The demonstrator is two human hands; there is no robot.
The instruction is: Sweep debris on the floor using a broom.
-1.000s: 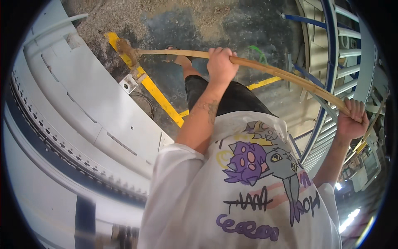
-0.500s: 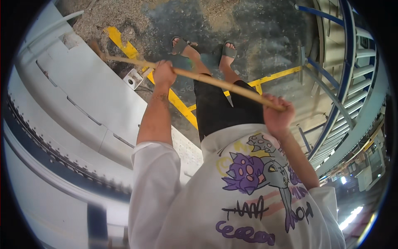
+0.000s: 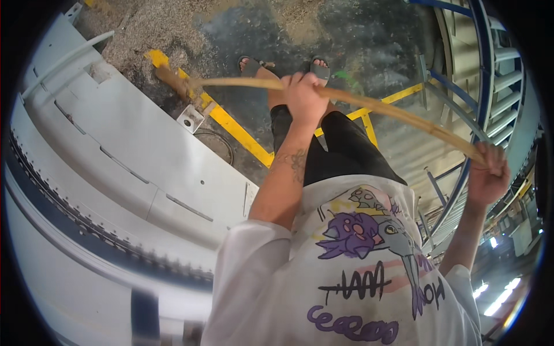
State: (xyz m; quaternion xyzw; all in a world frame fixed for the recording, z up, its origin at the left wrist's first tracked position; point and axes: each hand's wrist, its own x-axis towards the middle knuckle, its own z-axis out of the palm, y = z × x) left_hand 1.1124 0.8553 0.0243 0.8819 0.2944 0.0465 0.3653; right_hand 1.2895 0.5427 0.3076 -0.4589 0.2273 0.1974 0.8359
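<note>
A long broom with a bamboo-like handle slants across the view in front of my body. Partway along it, my left hand is closed round the handle, above my legs. My right hand grips its upper end, out to the right. The blurred brown broom head is at the far left, over the yellow floor line and close to the base of a white machine. Its bristles are too smeared to make out singly.
Wood-coloured shavings cover the floor at the far left. The long white machine runs along my left, with a small white bracket at its foot. A blue-framed roller conveyor stands on my right. Yellow lines mark the dark floor.
Both hands have moved to the right with the broom, the right one farther out and a little lower in view. The broom head has shifted right and nearer, along the machine's base.
</note>
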